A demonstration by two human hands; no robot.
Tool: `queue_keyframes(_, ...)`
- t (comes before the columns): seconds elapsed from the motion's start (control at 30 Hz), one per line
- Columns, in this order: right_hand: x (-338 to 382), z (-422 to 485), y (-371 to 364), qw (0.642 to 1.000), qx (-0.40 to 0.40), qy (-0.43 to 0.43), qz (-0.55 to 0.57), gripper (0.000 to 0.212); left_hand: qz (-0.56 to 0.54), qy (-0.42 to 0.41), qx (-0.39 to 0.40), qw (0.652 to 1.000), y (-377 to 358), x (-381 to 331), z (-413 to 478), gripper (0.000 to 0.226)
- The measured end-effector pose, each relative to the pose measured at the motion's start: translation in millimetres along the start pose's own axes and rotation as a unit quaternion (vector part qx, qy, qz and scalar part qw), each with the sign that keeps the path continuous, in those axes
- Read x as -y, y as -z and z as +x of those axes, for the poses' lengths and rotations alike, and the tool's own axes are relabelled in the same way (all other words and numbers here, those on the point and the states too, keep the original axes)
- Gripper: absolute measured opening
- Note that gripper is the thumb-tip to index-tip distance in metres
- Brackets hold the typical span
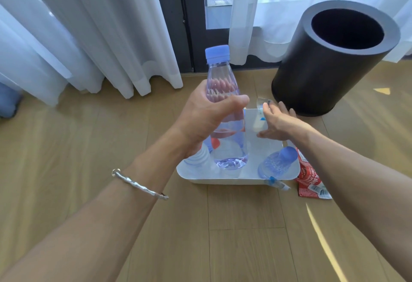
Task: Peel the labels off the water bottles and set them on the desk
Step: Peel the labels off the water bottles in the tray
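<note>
L hand (200, 118) grips 1 bottle (223, 81), R hand (283, 121) pinches label (253, 123), 2 more in tray (223, 180)

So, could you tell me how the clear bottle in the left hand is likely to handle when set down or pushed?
The bottle is tall and narrow, so it would probably tip if nudged near its blue cap. Its round body would likely roll if laid flat. The left hand wraps its ribbed upper part, which probably helps grip.
</note>
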State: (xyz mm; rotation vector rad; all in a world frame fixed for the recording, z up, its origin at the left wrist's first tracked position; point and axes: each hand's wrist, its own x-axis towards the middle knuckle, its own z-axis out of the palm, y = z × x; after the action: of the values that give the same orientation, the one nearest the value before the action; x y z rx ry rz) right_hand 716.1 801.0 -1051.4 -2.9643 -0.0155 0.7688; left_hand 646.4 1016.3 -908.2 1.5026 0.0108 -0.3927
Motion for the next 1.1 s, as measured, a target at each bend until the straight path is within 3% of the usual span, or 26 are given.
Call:
queue_keyframes(0.17,-1,-6,12,0.999,-0.005,0.029,-0.037,0.058,0.029,-0.008,-0.026,0.999,-15,0,9,0.030)
queue_keyframes(0.23,-4,-10,6,0.998,0.010,0.028,-0.055,0.053,0.043,-0.023,-0.028,0.998,-23,1,12,0.032)
queue_keyframes(0.37,-10,-20,18,0.996,-0.063,0.045,0.046,0.038,0.041,-0.011,-0.016,0.999,-36,0,17,0.039)
queue_keyframes(0.47,0,-40,63,0.972,-0.148,0.033,0.182,0.048,0.029,-0.012,-0.012,0.999,-43,1,20,0.041)
queue_keyframes(0.53,7,-58,97,0.931,-0.169,0.071,0.317,0.050,0.026,-0.019,-0.016,0.999,-47,4,23,0.042)
queue_keyframes(0.6,13,-79,126,0.876,-0.101,0.165,0.442,0.057,0.034,-0.030,-0.019,0.999,-51,6,27,0.040)
queue_keyframes(0.67,16,-95,142,0.852,-0.024,0.244,0.463,0.081,0.067,-0.032,-0.017,0.997,-56,7,31,0.046)
queue_keyframes(0.73,21,-101,149,0.867,-0.020,0.271,0.419,0.080,0.096,-0.041,-0.015,0.994,-62,8,35,0.061)
queue_keyframes(0.83,24,-99,145,0.889,-0.098,0.242,0.377,0.046,0.115,-0.049,-0.014,0.992,-67,11,37,0.080)
queue_keyframes(1.0,18,-88,128,0.908,-0.233,0.171,0.302,0.044,0.259,-0.045,-0.011,0.965,-60,12,42,0.063)
queue_keyframes(1.1,15,-77,112,0.923,-0.246,0.130,0.267,0.040,0.351,-0.046,-0.047,0.934,-50,18,42,0.065)
